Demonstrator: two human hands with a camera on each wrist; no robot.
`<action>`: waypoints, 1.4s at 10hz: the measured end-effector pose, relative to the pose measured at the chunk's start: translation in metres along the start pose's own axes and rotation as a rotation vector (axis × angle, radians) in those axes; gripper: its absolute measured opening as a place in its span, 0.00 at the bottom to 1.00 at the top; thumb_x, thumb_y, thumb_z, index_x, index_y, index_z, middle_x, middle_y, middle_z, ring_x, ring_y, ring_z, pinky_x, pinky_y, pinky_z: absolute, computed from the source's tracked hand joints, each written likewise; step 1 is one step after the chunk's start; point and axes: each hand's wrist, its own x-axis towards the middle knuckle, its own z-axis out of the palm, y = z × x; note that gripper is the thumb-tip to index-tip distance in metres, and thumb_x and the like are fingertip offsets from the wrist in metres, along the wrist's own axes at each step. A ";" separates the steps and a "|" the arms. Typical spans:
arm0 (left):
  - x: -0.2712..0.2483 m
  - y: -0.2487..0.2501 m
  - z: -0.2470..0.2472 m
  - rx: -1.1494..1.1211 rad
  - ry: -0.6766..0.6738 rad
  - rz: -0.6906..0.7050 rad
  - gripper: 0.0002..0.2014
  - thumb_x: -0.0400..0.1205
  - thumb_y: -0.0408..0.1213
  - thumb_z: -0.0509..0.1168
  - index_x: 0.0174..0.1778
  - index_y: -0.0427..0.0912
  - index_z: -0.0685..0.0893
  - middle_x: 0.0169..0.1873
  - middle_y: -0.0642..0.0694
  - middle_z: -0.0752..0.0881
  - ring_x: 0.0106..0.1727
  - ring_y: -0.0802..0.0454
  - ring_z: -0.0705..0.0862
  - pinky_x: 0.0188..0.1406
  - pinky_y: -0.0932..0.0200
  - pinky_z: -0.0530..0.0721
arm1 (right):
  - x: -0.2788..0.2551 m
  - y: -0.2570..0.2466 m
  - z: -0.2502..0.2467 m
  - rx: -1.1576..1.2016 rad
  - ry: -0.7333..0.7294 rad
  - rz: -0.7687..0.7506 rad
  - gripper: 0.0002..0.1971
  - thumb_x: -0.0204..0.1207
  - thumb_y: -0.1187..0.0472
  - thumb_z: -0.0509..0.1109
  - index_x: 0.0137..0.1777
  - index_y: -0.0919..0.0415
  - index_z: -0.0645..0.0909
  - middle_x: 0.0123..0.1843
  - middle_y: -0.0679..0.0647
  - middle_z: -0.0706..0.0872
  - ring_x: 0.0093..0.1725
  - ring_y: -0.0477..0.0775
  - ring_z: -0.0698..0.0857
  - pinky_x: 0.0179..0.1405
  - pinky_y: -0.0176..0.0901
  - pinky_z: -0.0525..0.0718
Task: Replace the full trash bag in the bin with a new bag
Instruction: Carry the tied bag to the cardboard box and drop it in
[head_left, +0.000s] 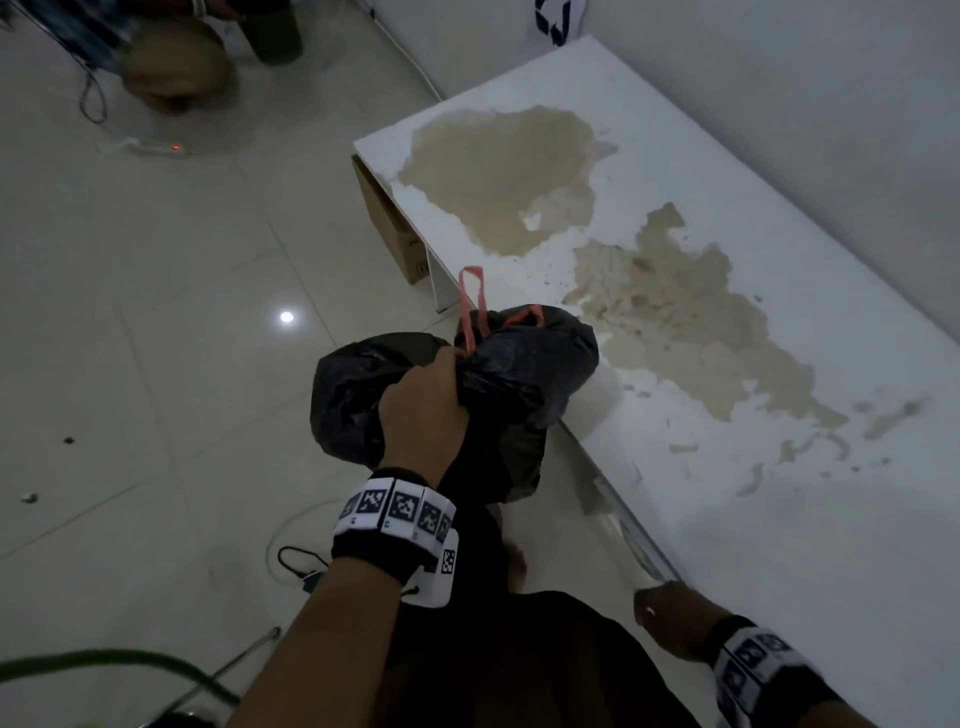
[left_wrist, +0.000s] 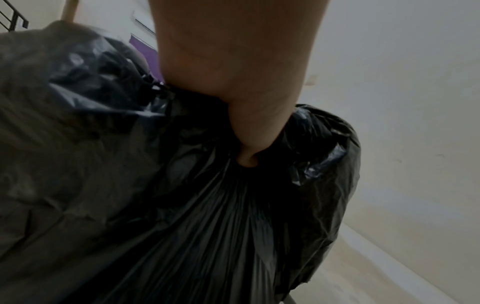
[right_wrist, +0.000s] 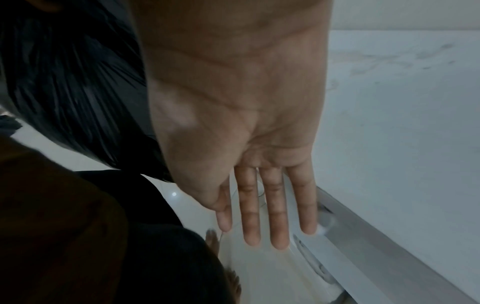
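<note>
Gripping the gathered neck of the black bag (head_left: 519, 374), left hand (head_left: 423, 410) holds it above the floor (head_left: 156, 312); right hand (right_wrist: 249, 164) flat, fingers straight, beside the worktop (head_left: 727, 364).

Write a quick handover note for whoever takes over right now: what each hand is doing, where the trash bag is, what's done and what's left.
Left hand: grips the gathered neck of the black trash bag, held above the floor beside the white table.
Right hand: open, fingers straight, holding nothing, near the table's edge.
Pink drawstring loops stick up from the bag's neck.
Done: the full bag is gathered shut and in hand.
Left: take this bag away and fit a new one in the bin. Neither the bin nor a fresh bag shows in these views.
</note>
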 end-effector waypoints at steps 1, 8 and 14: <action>0.023 -0.016 0.000 -0.027 0.041 -0.027 0.19 0.79 0.30 0.62 0.66 0.42 0.80 0.36 0.41 0.86 0.36 0.37 0.84 0.30 0.50 0.79 | 0.011 -0.011 -0.011 0.017 0.020 -0.040 0.22 0.84 0.49 0.48 0.59 0.57 0.82 0.58 0.58 0.87 0.55 0.57 0.86 0.45 0.38 0.77; 0.278 -0.307 -0.037 -0.214 -0.141 -0.136 0.11 0.70 0.36 0.58 0.44 0.44 0.83 0.40 0.44 0.88 0.43 0.37 0.85 0.36 0.44 0.84 | 0.202 -0.268 -0.218 0.316 -0.014 0.191 0.10 0.87 0.64 0.59 0.51 0.59 0.83 0.39 0.49 0.83 0.36 0.43 0.81 0.31 0.25 0.75; 0.573 -0.435 -0.067 0.243 -0.571 0.037 0.16 0.80 0.36 0.63 0.64 0.43 0.76 0.57 0.42 0.84 0.57 0.38 0.83 0.53 0.41 0.84 | 0.352 -0.435 -0.411 0.452 -0.022 0.173 0.12 0.87 0.59 0.56 0.42 0.45 0.72 0.49 0.51 0.82 0.46 0.52 0.83 0.45 0.38 0.76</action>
